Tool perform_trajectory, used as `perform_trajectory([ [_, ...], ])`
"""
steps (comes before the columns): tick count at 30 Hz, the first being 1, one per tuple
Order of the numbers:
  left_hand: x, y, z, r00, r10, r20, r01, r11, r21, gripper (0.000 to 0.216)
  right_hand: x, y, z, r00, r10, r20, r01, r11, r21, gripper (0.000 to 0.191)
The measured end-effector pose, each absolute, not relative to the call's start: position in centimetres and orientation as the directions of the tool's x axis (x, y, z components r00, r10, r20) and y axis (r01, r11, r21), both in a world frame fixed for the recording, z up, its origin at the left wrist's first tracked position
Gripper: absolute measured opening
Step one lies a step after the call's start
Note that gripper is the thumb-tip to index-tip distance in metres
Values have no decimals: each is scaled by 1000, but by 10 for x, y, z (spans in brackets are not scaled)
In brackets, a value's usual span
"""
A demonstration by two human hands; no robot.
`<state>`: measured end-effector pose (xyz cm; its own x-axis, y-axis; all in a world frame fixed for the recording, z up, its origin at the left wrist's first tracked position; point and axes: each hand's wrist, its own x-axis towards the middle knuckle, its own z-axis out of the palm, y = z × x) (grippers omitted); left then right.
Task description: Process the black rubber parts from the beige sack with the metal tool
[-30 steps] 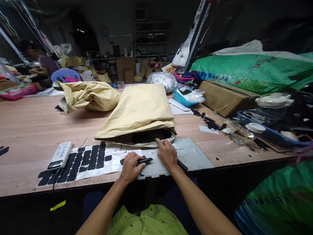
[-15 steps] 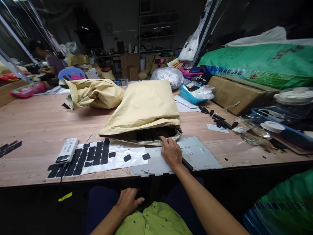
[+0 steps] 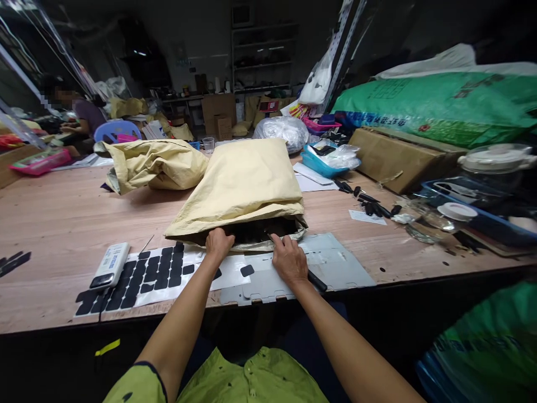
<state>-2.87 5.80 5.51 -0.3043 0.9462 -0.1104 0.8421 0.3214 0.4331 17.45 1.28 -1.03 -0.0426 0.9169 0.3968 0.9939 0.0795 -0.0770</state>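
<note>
A large cream paper-like bag (image 3: 251, 179) lies on the table with its dark mouth facing me. My left hand (image 3: 218, 246) is at the left part of that opening, fingers curled and their tips hidden inside. At the right part of the opening is my right hand (image 3: 289, 260), closed, with a small dark piece at its fingertips that I cannot make out. Dark contents (image 3: 251, 230) fill the bag's mouth, too dim to name. A black handle (image 3: 318, 281) sticks out beneath my right wrist, over a grey board (image 3: 339, 263).
Left of the bag, black rounded pads (image 3: 163, 266) lie in rows on white sheets beside a white device (image 3: 111, 264) with a cable. A second cream bag (image 3: 168, 165) lies behind. To the right are black parts (image 3: 375, 208), a carton (image 3: 398, 159) and a blue tray (image 3: 495, 210).
My left hand has risen from my lap to the left part of the bag's opening. My right hand stays at the opening, and the view has shifted slightly.
</note>
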Motion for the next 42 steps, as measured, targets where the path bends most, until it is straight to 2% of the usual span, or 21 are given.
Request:
perform_trajectory([
  [3,-30,68,51,-309,935,-174,842,354,407,23,174,13,-11,-34,919,392,993,74,-88,43],
  [6,-34,58,53,-314,938,-147,843,347,411,23,174,13,-10,-30,921,389,993,71,-91,42],
  [8,-38,41,55,-227,974,-23,851,210,480,22,174,13,-9,-29,922,386,994,69,-90,42],
  [10,-41,17,50,-29,990,137,817,-55,574,17,174,13,-9,-29,922,385,994,67,-85,41],
  [12,-42,-9,39,167,959,230,725,-277,630,14,174,12,-9,-26,924,381,994,63,-84,41],
  [14,-41,-30,25,235,948,215,683,-318,658,13,174,12,-9,-23,926,378,994,62,-90,40],
  [18,-38,-47,5,179,965,190,685,-261,680,16,175,15,-6,-9,936,352,988,62,-140,41],
  [21,-38,-44,3,178,965,194,672,-263,693,18,177,13,2,38,954,298,965,43,-260,40],
  [25,-38,-41,5,167,968,188,671,-251,697,17,175,-13,16,76,946,316,836,112,-538,39],
  [27,-38,-42,4,164,969,182,668,-245,703,17,170,-36,20,6,946,323,709,224,-669,37],
  [29,-38,-42,3,168,970,173,664,-241,708,17,162,-60,23,-82,953,291,623,277,-731,36],
  [31,-38,-42,2,173,971,165,669,-239,704,13,155,-79,24,-154,952,264,606,302,-736,36],
  [34,-39,-41,2,172,972,162,678,-236,696,8,147,-97,23,-207,941,269,666,337,-666,40],
  [38,-38,-42,3,149,977,152,657,-213,723,5,145,-102,21,-212,937,277,776,334,-535,42],
  [42,-37,-43,4,139,977,163,636,-215,742,10,147,-100,24,-195,945,263,803,308,-511,41],
])
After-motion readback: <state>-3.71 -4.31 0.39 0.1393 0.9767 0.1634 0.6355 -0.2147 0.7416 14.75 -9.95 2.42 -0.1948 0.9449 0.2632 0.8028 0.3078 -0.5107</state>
